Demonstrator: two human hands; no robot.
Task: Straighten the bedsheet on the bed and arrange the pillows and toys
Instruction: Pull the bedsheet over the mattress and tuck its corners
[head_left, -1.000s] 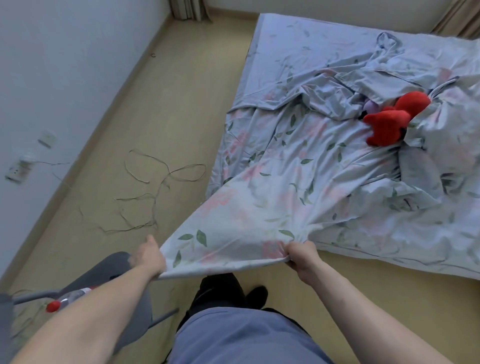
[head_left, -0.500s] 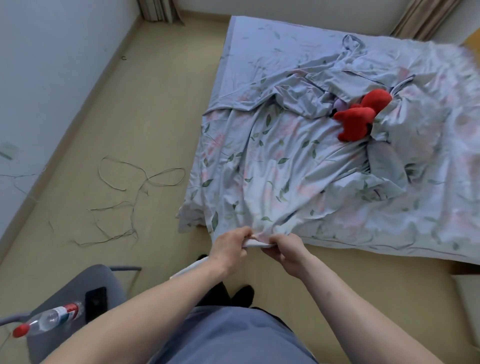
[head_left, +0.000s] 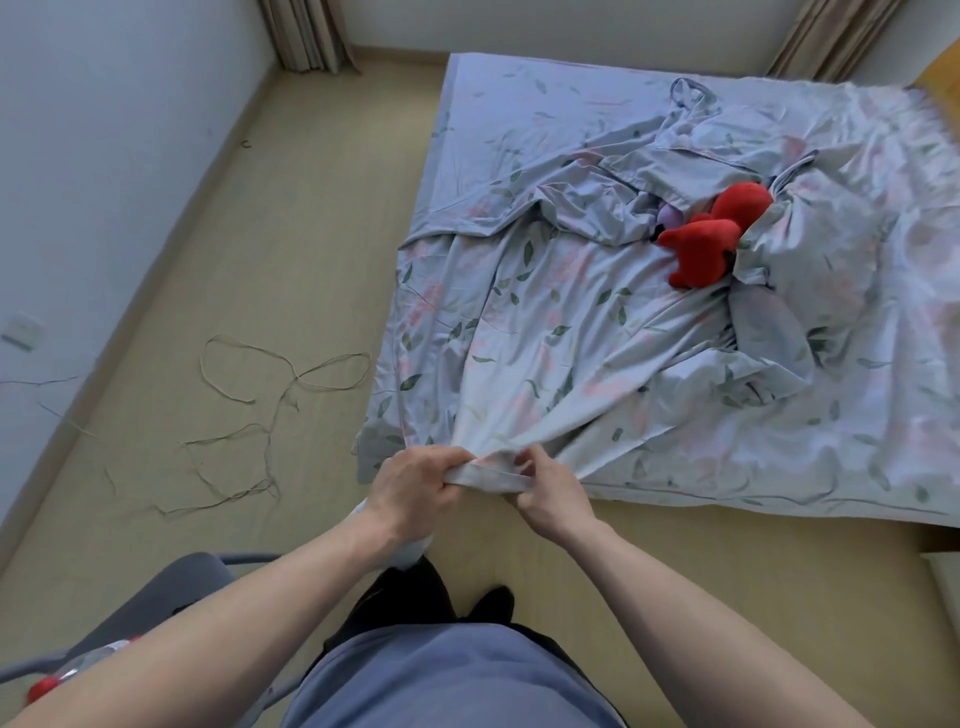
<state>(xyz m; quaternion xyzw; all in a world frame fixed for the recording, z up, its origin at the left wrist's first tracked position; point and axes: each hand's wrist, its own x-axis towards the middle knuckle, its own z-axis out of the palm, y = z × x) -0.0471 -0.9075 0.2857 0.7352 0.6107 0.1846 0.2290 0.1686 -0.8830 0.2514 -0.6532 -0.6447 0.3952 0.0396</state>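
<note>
The bed was covered by a rumpled bedsheet, its near hem gripped by fingers of left hand and right hand. Red toy lay mid-bed. Hem should be spread apart, pulled evenly. Open floor was seen left; loose cord nearby.

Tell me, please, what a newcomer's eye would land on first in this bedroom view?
The red toy stands out first, half buried in the rumpled sheet in the middle of the bed. Next come the left hand and right hand, close together, gripping the bunched sheet edge at the near side. Cords sprawl across the floor, left.
</note>
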